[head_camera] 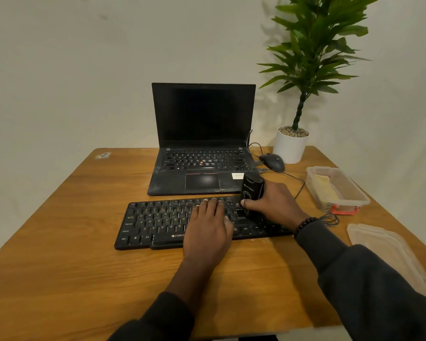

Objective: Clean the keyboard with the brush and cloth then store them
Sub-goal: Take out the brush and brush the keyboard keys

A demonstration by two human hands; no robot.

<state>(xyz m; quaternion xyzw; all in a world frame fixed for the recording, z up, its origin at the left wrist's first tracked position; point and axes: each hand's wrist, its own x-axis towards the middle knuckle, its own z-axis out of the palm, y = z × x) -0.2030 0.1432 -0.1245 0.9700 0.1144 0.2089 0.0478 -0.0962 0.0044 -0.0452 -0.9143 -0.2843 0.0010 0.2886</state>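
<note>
A black keyboard lies across the wooden table in front of an open laptop. My left hand rests flat on the middle keys with straight fingers. My right hand grips a black brush-like tool upright over the keyboard's right part; its lower end is hidden against the keys. A yellow cloth lies inside a clear plastic box at the right.
The black laptop stands open behind the keyboard. A wired mouse and a potted plant sit at the back right. The box's clear lid lies near the table's right edge. A cable loops by my right wrist.
</note>
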